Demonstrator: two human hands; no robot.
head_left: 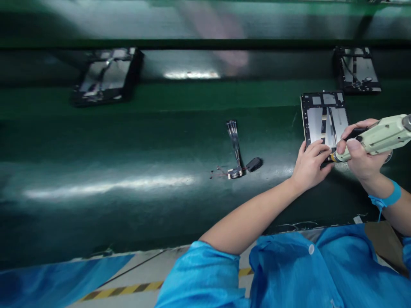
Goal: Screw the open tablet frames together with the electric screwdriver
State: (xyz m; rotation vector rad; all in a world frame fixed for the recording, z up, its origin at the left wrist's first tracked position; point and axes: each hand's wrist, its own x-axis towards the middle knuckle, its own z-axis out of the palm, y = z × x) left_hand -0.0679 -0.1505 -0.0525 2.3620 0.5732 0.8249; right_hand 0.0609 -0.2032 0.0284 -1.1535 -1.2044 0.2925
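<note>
My right hand (366, 160) is wrapped round a pale green electric screwdriver (390, 134), with a blue band on the wrist. The driver's tip points down-left at the near edge of an opened tablet (314, 122), whose silver and black inner side faces up. At the tablet's near left corner, my left hand (310, 167) grips the edge, its bent fingers close to the tip. My fingers hide the exact spot where the tip meets the tablet. A bundle of thin cables with a small circuit board (235, 173) and a black block-shaped part (254, 164) lies left of my hands.
Behind the tablet, a stack of opened tablets (359, 70) stands at the right. Another stack (107, 77), blurred, is at the far left. The green work surface (112, 145) ends at a near edge, with yellow-and-black floor tape (128, 291) below.
</note>
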